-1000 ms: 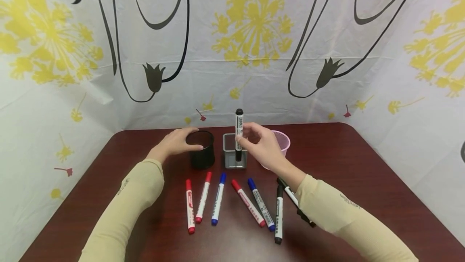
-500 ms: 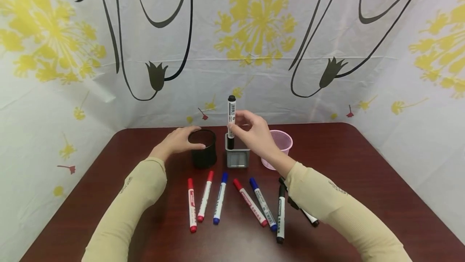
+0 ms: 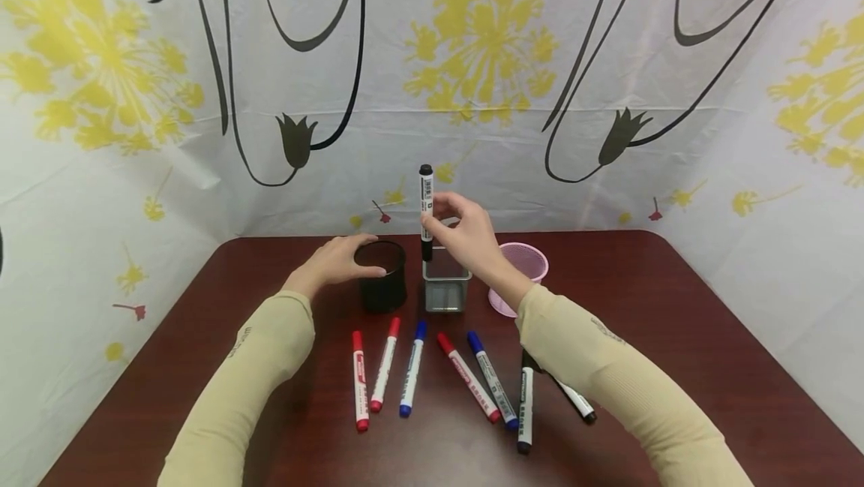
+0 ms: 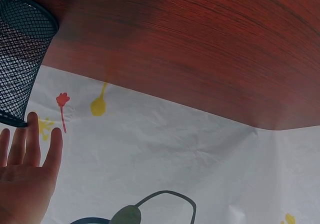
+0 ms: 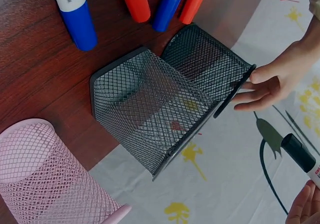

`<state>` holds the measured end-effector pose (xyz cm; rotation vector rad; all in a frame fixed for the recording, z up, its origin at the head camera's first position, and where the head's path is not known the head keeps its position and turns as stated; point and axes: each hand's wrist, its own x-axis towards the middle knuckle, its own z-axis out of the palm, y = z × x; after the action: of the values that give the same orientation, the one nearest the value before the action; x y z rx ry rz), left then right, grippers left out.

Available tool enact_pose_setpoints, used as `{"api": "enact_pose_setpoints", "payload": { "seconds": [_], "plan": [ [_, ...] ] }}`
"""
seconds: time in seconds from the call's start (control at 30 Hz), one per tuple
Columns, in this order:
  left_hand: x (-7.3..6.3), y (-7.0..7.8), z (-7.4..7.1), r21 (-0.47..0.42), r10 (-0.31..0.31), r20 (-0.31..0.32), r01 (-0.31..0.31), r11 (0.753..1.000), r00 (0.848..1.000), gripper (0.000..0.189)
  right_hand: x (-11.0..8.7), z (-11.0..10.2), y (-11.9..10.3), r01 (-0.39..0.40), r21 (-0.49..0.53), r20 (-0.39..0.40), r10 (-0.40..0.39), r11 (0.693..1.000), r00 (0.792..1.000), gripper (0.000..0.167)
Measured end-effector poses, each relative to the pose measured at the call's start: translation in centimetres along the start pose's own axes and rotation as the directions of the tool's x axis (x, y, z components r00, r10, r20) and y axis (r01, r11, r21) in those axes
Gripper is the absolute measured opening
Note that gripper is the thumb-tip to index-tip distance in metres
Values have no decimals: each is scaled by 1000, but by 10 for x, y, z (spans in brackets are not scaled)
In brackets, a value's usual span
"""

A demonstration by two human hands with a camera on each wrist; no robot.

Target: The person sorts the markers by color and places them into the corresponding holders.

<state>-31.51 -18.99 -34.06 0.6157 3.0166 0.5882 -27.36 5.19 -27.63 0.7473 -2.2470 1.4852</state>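
My right hand (image 3: 467,230) pinches a black-capped whiteboard marker (image 3: 427,198) between thumb and fingers, upright, its lower end overlapping the back left of the square mesh pen holder (image 3: 445,296). In the right wrist view, the marker's black end (image 5: 298,153) and the fingertips show at the lower right edge. My left hand (image 3: 334,260) rests at the rim of the round black mesh pen cup (image 3: 383,290), thumb at the front and fingers behind. The left wrist view has its fingers straight, with fingertips at the rim of this cup (image 4: 20,64).
A pink mesh cup (image 3: 501,305) stands to the right of the square holder. Several markers lie on the dark wooden table (image 3: 270,442) in front, among them a red one (image 3: 360,382), a blue one (image 3: 412,371) and a black one (image 3: 526,404). A patterned sheet (image 3: 378,82) hangs behind.
My right hand has raised the marker and shifted it left, from in front of the square holder to over its back left corner. My left hand stays at the black cup.
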Motion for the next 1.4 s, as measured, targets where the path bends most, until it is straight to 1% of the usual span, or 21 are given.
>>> {"api": "enact_pose_setpoints", "payload": {
  "seconds": [0.4,0.77,1.1,1.23,1.4],
  "plan": [
    [0,2,-1,1,-13,13,13,1000,1000,78,16,14,6,24,5,-20,-24,1000,1000,26],
    [2,1,-1,4,-7,23,6,1000,1000,78,25,33,7,24,-10,-5,-24,1000,1000,28],
    [1,0,-1,11,-4,18,4,1000,1000,78,25,52,13,-10,-19,40,11,1000,999,28],
    [1,0,-1,6,4,19,-4,1000,1000,78,23,58,18,-26,-48,60,29,998,998,26],
    [1,-1,-1,8,4,24,-4,1000,1000,79,20,64,25,-38,-46,93,42,998,995,25]
  ]
}}
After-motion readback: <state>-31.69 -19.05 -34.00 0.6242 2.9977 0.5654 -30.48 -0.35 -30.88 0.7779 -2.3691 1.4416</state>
